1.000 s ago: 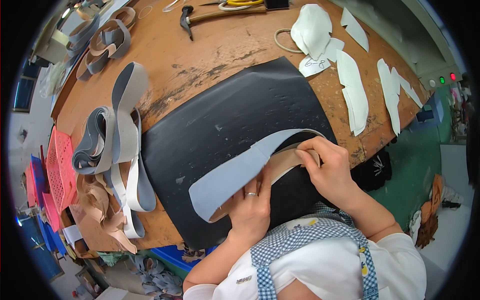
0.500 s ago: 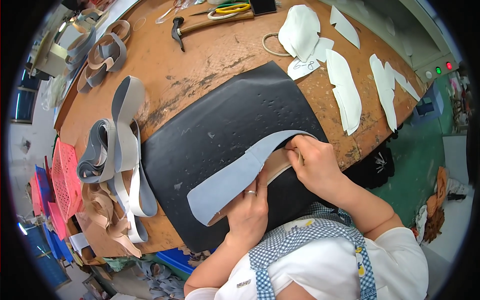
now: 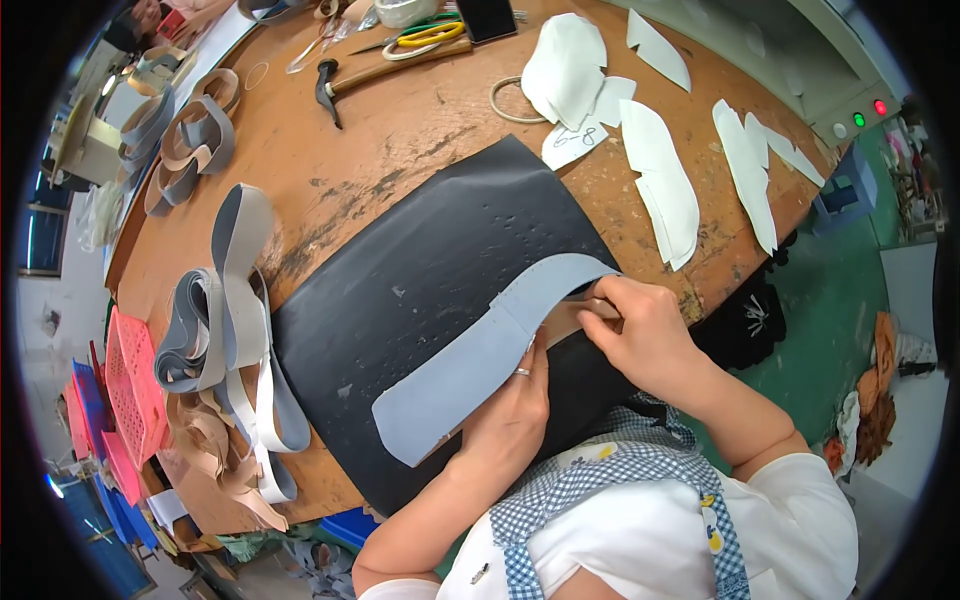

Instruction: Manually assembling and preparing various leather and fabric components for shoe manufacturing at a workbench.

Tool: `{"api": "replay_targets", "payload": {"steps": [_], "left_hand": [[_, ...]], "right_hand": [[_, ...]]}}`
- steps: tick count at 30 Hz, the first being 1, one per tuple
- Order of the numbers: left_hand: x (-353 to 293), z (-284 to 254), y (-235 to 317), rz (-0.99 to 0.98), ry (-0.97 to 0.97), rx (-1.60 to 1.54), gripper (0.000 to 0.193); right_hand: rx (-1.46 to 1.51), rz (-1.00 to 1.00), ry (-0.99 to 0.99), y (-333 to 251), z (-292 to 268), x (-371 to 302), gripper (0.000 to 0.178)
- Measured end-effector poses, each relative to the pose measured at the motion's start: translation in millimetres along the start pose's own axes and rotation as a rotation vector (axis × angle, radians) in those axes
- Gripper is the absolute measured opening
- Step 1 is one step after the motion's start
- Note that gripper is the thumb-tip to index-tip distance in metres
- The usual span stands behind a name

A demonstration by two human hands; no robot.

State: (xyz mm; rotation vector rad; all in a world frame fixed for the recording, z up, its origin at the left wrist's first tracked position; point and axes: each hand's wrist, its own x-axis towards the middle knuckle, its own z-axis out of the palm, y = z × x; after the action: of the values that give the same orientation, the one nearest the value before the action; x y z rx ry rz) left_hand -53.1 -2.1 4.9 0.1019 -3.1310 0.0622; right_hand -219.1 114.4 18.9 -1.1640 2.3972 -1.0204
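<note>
A long curved leather piece (image 3: 460,360), grey-blue on its outer face and tan inside, is held over a black mat (image 3: 420,255). A seam crosses it near the middle. From below, my left hand (image 3: 505,425), with a ring on one finger, is closed on its lower edge; part of the fingers lies hidden behind the leather. My right hand (image 3: 650,330) pinches the piece at its right end, thumb and fingers pressed together. Between the hands the tan inner side shows.
Looped grey and tan leather strips (image 3: 240,330) lie left of the mat, with more strips (image 3: 200,140) farther back. White pattern pieces (image 3: 660,185), a hammer (image 3: 400,68), yellow-handled scissors (image 3: 425,38) and a dark phone (image 3: 487,18) lie along the back. A pink basket (image 3: 135,380) stands left.
The leather piece has turned so more of its grey-blue face shows, and its left end sits lower. Both hands keep their hold. The whole view has shifted slightly.
</note>
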Motion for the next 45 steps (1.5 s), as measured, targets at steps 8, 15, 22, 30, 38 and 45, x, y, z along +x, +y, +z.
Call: {"api": "replay_targets", "payload": {"steps": [8,15,22,30,38,45], "left_hand": [[8.1,-7.6,-3.1,-0.023,-0.021,0.078,0.064],[18.7,1.1,3.4,0.002,-0.053,0.068,0.069],[22.9,3.1,15.1,-0.012,-0.075,0.14,0.069],[27.8,-2.5,17.1,0.033,-0.049,0.139,0.069],[33.0,-4.2,23.2,0.005,0.028,0.143,0.07],[39.8,-8.2,20.9,0.032,-0.033,0.238,0.071]], "right_hand": [[0.162,0.068,-0.043,17.3,-11.6,3.9,0.01],[0.215,0.157,-0.085,21.1,-9.9,7.7,0.011],[0.069,-0.018,0.063,27.5,1.8,4.4,0.01],[-0.029,-0.014,0.106,32.8,-5.6,3.2,0.013],[0.101,0.009,0.108,38.6,-6.8,3.0,0.014],[-0.036,-0.062,0.125,32.0,-10.4,4.0,0.011]]}}
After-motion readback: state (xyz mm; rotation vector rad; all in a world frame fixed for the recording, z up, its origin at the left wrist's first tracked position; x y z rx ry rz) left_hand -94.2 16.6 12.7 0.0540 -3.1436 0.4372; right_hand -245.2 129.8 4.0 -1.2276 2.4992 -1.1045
